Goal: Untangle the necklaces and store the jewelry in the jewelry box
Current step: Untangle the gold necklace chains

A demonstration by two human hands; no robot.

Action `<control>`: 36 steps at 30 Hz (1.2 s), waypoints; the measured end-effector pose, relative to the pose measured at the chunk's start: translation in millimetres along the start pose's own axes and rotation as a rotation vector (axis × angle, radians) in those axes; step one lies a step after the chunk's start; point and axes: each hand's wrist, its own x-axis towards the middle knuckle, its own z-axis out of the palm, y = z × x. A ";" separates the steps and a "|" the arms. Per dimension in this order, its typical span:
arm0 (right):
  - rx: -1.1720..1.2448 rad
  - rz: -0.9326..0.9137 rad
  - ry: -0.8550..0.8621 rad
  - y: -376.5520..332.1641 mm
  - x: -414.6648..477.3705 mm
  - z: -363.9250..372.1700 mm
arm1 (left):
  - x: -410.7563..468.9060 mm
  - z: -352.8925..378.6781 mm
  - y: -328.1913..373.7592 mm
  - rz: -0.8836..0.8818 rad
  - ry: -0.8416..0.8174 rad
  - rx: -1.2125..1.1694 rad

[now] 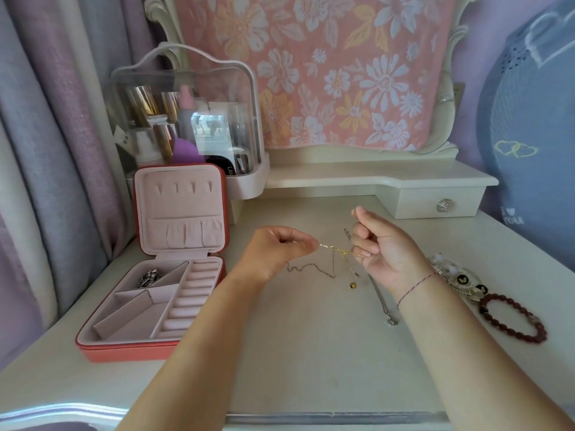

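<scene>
Pinching one gold necklace [333, 248] between left hand [280, 247] and right hand [385, 248].

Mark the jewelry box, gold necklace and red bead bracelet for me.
jewelry box [124, 351], head view, front wall of its base.
gold necklace [353, 285], head view, its hanging gold pendant.
red bead bracelet [485, 311], head view, beads at its left end.

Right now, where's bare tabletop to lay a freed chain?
Free: white vanity tabletop between forearms; back strip from open coral jewelry box to knobbed drawer. Crowded: tangled gold and silver chains by right hand; dark red bead bracelet at right.
</scene>
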 end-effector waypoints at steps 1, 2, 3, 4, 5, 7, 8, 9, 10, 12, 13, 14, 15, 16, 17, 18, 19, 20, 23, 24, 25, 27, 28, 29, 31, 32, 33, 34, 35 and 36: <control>-0.003 0.003 -0.008 -0.3 -0.5 0.1 | -0.6 0.3 1.0 0.003 -0.012 0.005; -0.006 0.010 -0.019 -0.6 -0.9 0.4 | -1.0 0.5 1.8 0.005 -0.025 0.005; -0.009 0.019 -0.037 -0.8 -1.5 0.4 | -1.5 0.8 2.7 0.009 -0.045 0.003; -0.015 0.029 -0.061 -0.9 -2.2 0.8 | -1.6 0.8 2.6 0.017 -0.069 0.003; -0.026 0.040 -0.088 -0.7 -3.0 1.2 | -2.2 0.9 2.6 0.024 -0.092 0.004; -0.061 0.057 -0.146 0.0 -4.8 2.8 | -3.0 1.1 2.0 0.036 -0.107 0.008; -0.079 0.060 -0.173 0.6 -5.8 3.9 | -2.6 0.9 1.5 0.046 -0.103 0.011; -0.096 0.059 -0.196 1.2 -6.5 5.1 | -1.8 0.8 0.6 0.053 -0.099 0.012; -0.109 0.056 -0.215 1.9 -7.1 6.0 | -1.3 0.6 -0.2 0.060 -0.098 0.017; -0.123 0.052 -0.237 2.6 -8.6 7.8 | -0.2 0.4 -1.3 0.066 -0.120 0.032; -0.123 0.051 -0.242 2.9 -9.0 8.0 | 0.1 0.4 -1.6 0.063 -0.133 0.037; -0.119 0.050 -0.245 3.0 -9.2 8.3 | 0.3 0.2 -1.6 0.059 -0.144 0.041; -0.114 0.049 -0.247 3.0 -9.5 8.6 | -0.5 0.5 -0.6 0.059 -0.158 0.037; -0.109 0.049 -0.248 3.0 -9.5 8.7 | -0.8 0.9 -0.4 0.064 -0.175 0.026; -0.103 0.051 -0.249 3.0 -9.3 8.8 | -0.6 1.7 -0.7 0.067 -0.192 0.013; -0.099 0.053 -0.251 3.2 -9.3 8.9 | -0.3 2.6 -0.7 0.065 -0.209 -0.001; -0.098 0.053 -0.254 3.5 -9.2 9.0 | -0.4 3.6 -0.5 0.058 -0.223 -0.013; -0.099 0.049 -0.260 3.8 -9.2 9.2 | -0.7 4.4 -0.1 0.047 -0.228 -0.020; -0.105 0.003 -0.273 5.1 -8.3 9.7 | -0.7 4.4 -0.3 0.020 -0.214 0.014; -0.105 -0.016 -0.276 5.4 -8.1 10.0 | -0.5 4.0 -0.9 0.023 -0.215 0.030; -0.103 -0.032 -0.279 5.6 -8.0 10.5 | -0.9 3.6 -0.6 0.029 -0.221 0.036; -0.093 -0.048 -0.289 5.3 -8.2 11.3 | -1.8 2.7 0.3 0.027 -0.211 0.020; -0.089 -0.051 -0.296 5.1 -8.6 11.9 | -2.1 2.1 1.0 0.021 -0.195 0.002; -0.086 -0.057 -0.302 4.7 -9.1 12.4 | -2.0 1.8 1.6 0.014 -0.173 -0.017; -0.087 -0.070 -0.303 4.2 -9.8 12.8 | -1.1 1.7 2.0 0.002 -0.119 -0.046; -0.090 -0.074 -0.299 4.1 -10.0 12.7 | -0.3 1.6 1.7 -0.002 -0.093 -0.056; -0.095 -0.075 -0.293 4.2 -9.9 12.5 | 0.6 1.4 1.4 -0.004 -0.070 -0.065; -0.097 -0.073 -0.290 4.0 -9.7 12.3 | 1.2 1.2 1.0 -0.006 -0.047 -0.072; -0.095 -0.070 -0.288 3.8 -9.6 12.0 | 1.7 0.9 0.6 -0.010 -0.025 -0.078; -0.091 -0.066 -0.286 3.6 -9.2 11.6 | 1.6 0.8 0.5 -0.014 -0.007 -0.085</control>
